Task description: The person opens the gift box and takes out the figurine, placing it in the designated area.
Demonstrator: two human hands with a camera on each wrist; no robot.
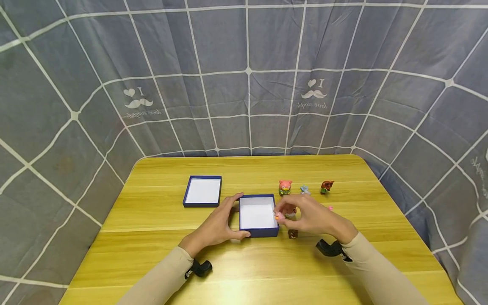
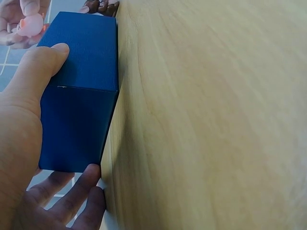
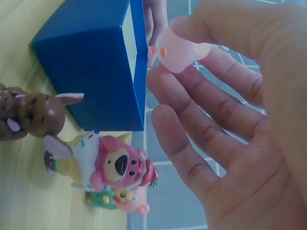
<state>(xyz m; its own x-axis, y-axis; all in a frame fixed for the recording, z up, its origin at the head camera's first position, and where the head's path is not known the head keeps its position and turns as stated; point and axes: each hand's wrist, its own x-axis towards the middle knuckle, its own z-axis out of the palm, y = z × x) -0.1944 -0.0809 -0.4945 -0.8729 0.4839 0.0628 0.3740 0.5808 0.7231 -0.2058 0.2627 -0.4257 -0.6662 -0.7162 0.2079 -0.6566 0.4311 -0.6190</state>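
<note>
An open blue box (image 1: 263, 232) with a white inside stands on the table in the head view. My left hand (image 1: 216, 224) grips its left side, thumb at the near wall and fingers round the far corner; the left wrist view shows the thumb pressed on the blue wall (image 2: 86, 52). Over the box's right rim, my right hand (image 1: 310, 215) pinches a small pink figurine (image 3: 176, 51) with orange feet between thumb and fingers. Below that hand stand a pink bear figurine (image 3: 116, 165) and a brown kangaroo figurine (image 3: 43, 115), close beside the box.
Left of the box lies a blue-edged box lid (image 1: 202, 205), white side up. Behind the right hand stand a pink-and-green figurine (image 1: 284, 187), a small light-blue figurine (image 1: 304, 190) and a reddish-brown fox-like figurine (image 1: 326, 187). A grey checked curtain (image 1: 228, 97) surrounds the wooden table (image 1: 236, 275).
</note>
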